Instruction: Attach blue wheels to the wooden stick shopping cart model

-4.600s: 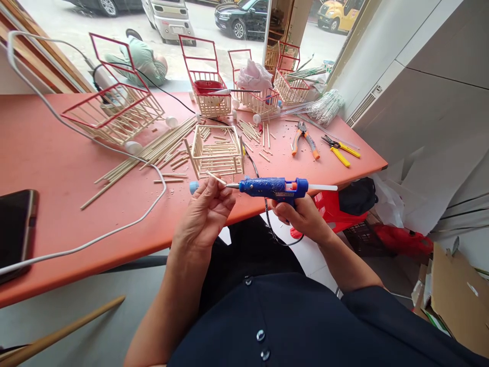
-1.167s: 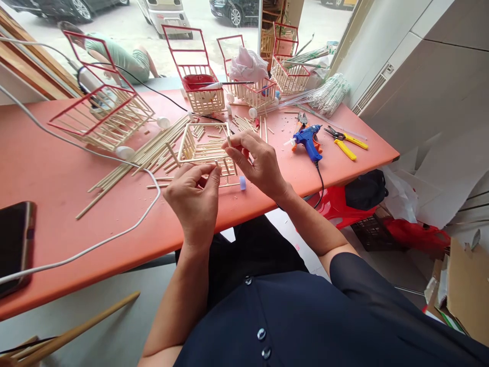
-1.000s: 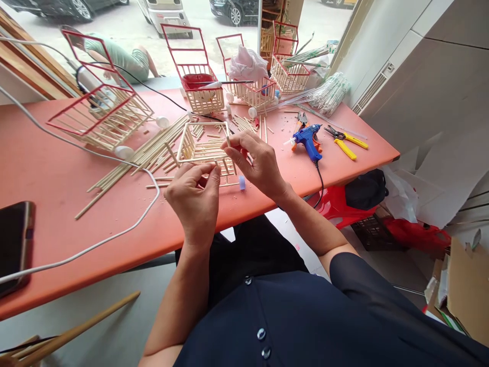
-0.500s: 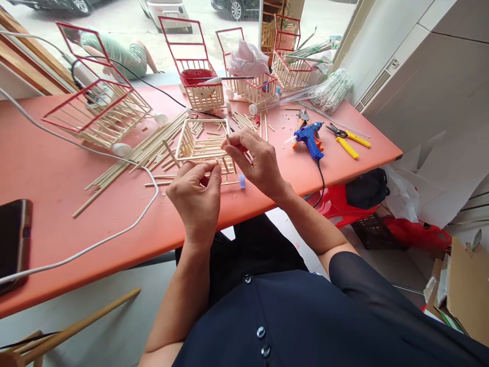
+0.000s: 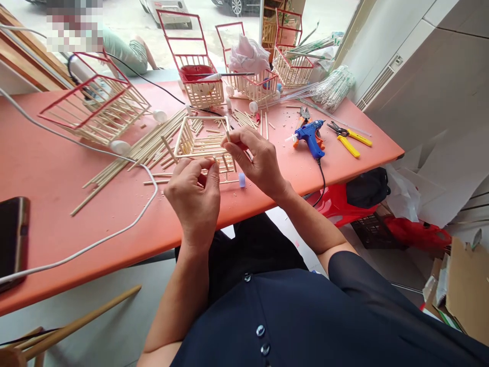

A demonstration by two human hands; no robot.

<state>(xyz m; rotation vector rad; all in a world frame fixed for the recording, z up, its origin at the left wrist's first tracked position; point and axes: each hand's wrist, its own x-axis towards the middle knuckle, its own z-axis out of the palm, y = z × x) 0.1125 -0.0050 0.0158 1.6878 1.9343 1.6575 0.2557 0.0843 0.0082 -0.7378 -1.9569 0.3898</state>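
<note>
- Desk (image 5: 49, 173): solid support to work against.
- Stick frame (image 5: 186, 143) on it, before the person: brace lightly, lest it skew.
- Left hand (image 5: 193, 191): pinching a short stick (image 5: 214, 159), mostly hidden; best held square.
- Right hand (image 5: 260, 158): fingertips pinching the corner post (image 5: 228, 135); steady, gentle pressure suits.

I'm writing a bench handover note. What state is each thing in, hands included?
Left hand: pinching a short stick
Right hand: pinching the stick frame near its right corner
Stick frame: unpainted
Blue glue gun: lying down, unheld
Orange-handled pliers: partly under the glue gun
Yellow-handled wire strippers: handles spread
Phone: screen dark
White cloth: bunched in a red-rimmed cart
</note>
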